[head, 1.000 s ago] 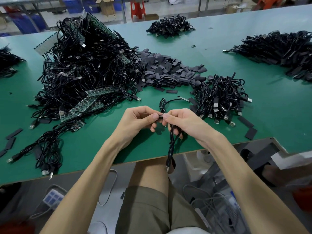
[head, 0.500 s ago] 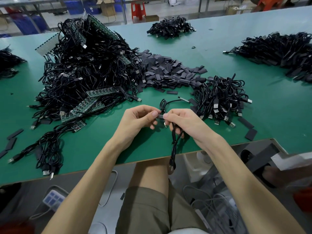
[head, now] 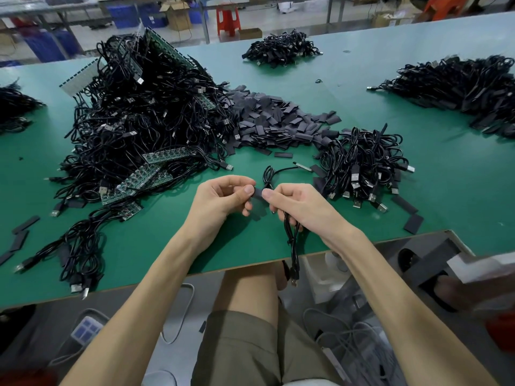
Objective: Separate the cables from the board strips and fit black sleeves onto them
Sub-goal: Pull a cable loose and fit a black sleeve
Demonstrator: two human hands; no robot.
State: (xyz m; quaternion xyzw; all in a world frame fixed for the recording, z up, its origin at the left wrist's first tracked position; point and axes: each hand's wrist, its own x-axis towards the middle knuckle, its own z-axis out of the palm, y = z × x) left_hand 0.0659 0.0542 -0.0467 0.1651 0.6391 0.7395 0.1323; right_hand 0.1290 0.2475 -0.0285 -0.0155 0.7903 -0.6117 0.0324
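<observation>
My left hand (head: 221,197) pinches a flat black sleeve (head: 257,193) between thumb and fingers. My right hand (head: 296,203) grips a black cable (head: 292,243) and meets the sleeve with its thumb tip. The cable loops up behind the hands and hangs down over the table's front edge, ending in a plug (head: 294,280). A big tangle of cables on green board strips (head: 145,126) lies to the left. Loose black sleeves (head: 276,121) are heaped behind the hands. A smaller pile of cables (head: 362,162) sits to the right.
The green table (head: 446,168) carries more cable heaps at the far centre (head: 280,48), far right (head: 462,84) and far left (head: 14,107). Stray sleeves (head: 412,222) lie near the front right edge and at the left (head: 19,235). Below the table are my legs and loose wires.
The sleeve now shows between my thumbs, and the hands have spread slightly apart. The cable's hanging end swings a little lower.
</observation>
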